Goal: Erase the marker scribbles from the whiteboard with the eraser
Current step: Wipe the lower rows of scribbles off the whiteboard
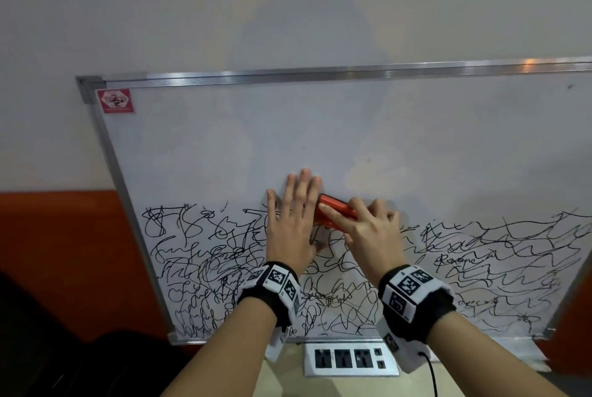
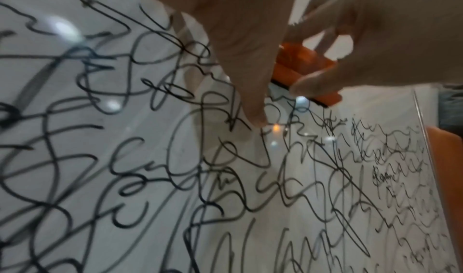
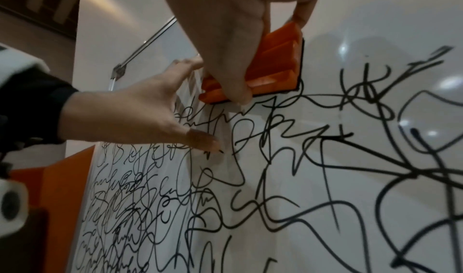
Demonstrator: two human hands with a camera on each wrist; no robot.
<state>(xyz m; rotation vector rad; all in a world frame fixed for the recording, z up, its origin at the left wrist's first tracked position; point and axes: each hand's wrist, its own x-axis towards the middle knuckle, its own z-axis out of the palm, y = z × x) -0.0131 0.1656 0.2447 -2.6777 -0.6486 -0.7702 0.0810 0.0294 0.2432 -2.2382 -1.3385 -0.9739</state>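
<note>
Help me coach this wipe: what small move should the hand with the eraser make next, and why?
Probably drag the eraser downward. The right hand grips it flat on the whiteboard, right at the top edge of the scribbles; above is clean, below is all ink. The left hand lies flat, steadying the board.

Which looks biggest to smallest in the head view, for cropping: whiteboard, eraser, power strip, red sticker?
1. whiteboard
2. power strip
3. eraser, partly hidden by hands, and red sticker: too alike to rank.
</note>
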